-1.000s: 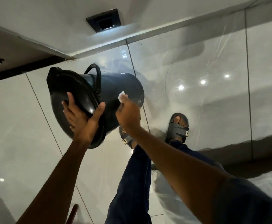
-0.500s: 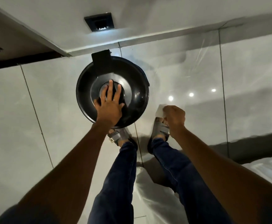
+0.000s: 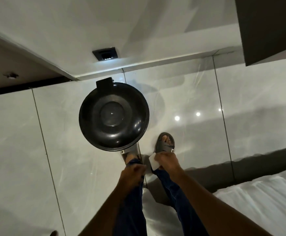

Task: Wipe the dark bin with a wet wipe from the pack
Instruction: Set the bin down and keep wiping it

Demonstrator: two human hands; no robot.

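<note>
The dark bin (image 3: pixel 113 116) stands upright on the glossy tiled floor, seen from above with its round lid closed. Neither hand touches it. My right hand (image 3: pixel 167 160) is pulled back below the bin, over my feet, and pinches a small white wet wipe (image 3: pixel 153 161). My left hand (image 3: pixel 133 174) hangs beside it with its fingers curled in and nothing in them. The wipe pack is not in view.
My feet in grey sandals (image 3: pixel 166 143) stand just below the bin. A white bed (image 3: pixel 261 201) fills the lower right. A dark cabinet (image 3: pixel 271 28) is at the upper right, and a wall with a dark square vent (image 3: pixel 105 53) runs behind the bin.
The bin went from tilted in my hands to upright on the floor. My left hand lifted off the lid and both hands drew back toward me, the right one keeping the wipe.
</note>
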